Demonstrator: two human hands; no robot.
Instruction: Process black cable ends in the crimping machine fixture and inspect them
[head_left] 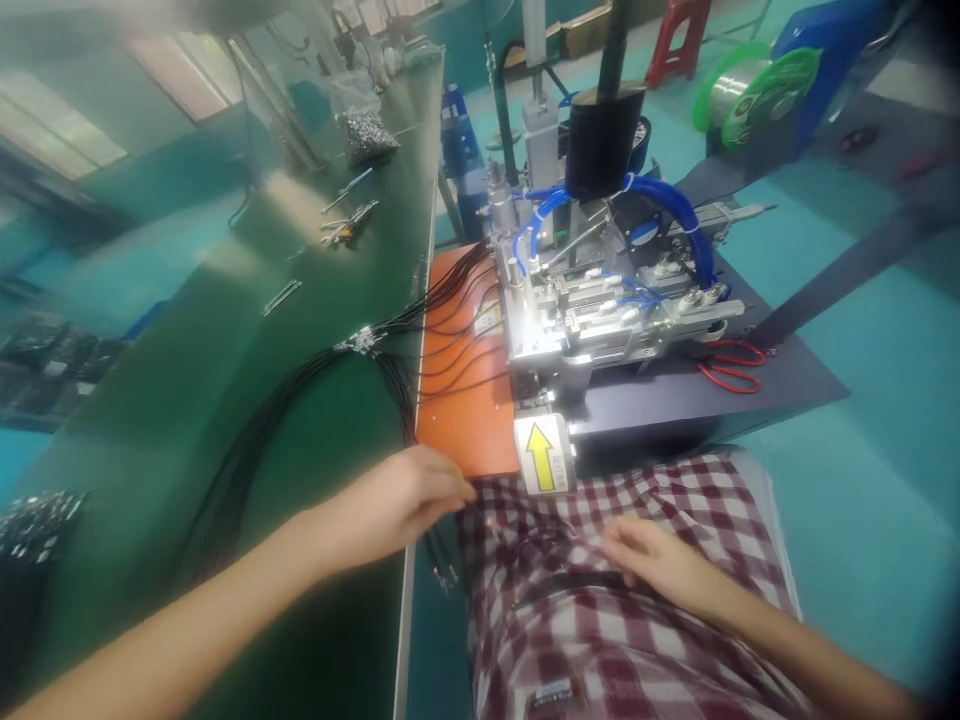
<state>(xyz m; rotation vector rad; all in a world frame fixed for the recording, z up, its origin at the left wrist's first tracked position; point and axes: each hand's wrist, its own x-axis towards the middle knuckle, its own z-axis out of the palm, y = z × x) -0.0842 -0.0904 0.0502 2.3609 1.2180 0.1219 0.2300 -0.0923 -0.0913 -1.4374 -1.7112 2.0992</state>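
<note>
My left hand is closed in a pinch at the front corner of an orange plate; what its fingers hold, if anything, is too blurred to tell. Over the checked cloth on my lap, my right hand has its fingers curled together, and their contents are hidden. Thin black cables run over the plate to a metal machine with blue air tubes. Their bundle lies on the green table, with shiny metal ends gathered near its edge.
A white block with a yellow arrow sits at the machine's front corner. On the green table lie loose tools and a bag of small metal parts. Behind the machine are a wire spool and a red stool.
</note>
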